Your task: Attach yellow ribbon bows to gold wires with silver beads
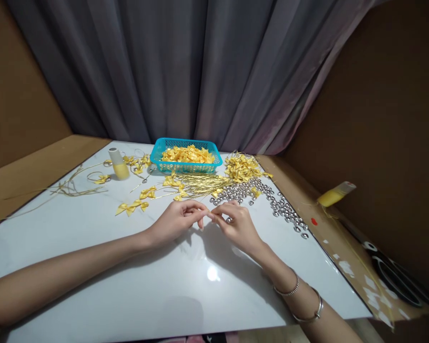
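Observation:
My left hand (178,219) and my right hand (239,225) meet fingertip to fingertip above the white tabletop. Both are closed in a pinch, and a tiny yellowish bit shows where the fingertips touch; its kind is too small to tell. Just beyond the hands lies a bundle of gold cords (203,185). Yellow ribbon bows (131,207) lie past my left hand, some on cords. Close to my right hand spreads a heap of small silver beads or rings (236,191).
A blue plastic basket (155,156) full of yellow bows stands at the back, with a bow pile (242,166) to its right. A yellow glue-like bottle (119,164) stands at left; another (336,193) lies at right. Black-handled scissors (396,278) rest on the right cardboard. Loose cords (75,188) lie left.

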Motion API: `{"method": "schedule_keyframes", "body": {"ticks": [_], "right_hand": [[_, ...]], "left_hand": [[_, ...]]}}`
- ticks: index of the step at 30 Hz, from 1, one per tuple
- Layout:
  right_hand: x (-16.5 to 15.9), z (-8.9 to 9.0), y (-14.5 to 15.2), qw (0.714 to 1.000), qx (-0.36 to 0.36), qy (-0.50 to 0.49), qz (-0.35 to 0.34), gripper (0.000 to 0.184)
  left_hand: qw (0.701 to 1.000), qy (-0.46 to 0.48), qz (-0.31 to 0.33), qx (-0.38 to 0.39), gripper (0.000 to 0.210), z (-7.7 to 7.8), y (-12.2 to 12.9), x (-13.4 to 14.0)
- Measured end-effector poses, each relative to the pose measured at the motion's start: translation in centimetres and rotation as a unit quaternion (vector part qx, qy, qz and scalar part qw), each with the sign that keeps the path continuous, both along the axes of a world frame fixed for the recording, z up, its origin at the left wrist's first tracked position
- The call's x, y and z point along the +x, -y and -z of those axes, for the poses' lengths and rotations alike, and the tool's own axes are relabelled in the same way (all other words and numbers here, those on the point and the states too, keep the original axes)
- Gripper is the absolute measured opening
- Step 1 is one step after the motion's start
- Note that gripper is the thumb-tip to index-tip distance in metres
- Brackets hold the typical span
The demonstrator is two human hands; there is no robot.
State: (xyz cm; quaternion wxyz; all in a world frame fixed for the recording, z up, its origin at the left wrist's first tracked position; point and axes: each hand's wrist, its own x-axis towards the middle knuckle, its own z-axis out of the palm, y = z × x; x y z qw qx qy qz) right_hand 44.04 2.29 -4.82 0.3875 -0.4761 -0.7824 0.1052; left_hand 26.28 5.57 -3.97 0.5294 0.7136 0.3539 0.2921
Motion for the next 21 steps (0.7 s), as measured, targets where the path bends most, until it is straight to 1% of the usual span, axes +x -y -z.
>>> {"method": "schedule_keyframes", "body": {"ticks": [3,11,15,17,21], "right_hand": [[0.2,0.1,-0.1,1.0,0.003,0.01,0.005,0.022],[0.6,-0.8,-0.3,0.998,-0.059,0.026,-0.001,0.012],[0.6,-1.1,-0.2,0.995,-0.1,0.014,-0.006,0.013],[0.6,-1.2,-0.2,0.993,-0.114,0.005,-0.008,0.014],[0.4,-1.0,-0.3,0.994,-0.112,0.015,-0.002,0.017]], "left_hand": [[1.0,-0.007,-0.01,-0.001,0.025,0.0,-0.1,0.0],[0.999,-0.016,-0.007,-0.027,0.023,0.0,-0.2,0.1],[0.999,-0.028,-0.01,-0.03,0.026,-0.1,-0.1,0.2],[0.999,-0.02,-0.007,-0.03,0.025,-0.1,-0.1,0.2],[0.999,-0.009,-0.007,-0.035,0.021,0.2,-0.1,0.1]]}}
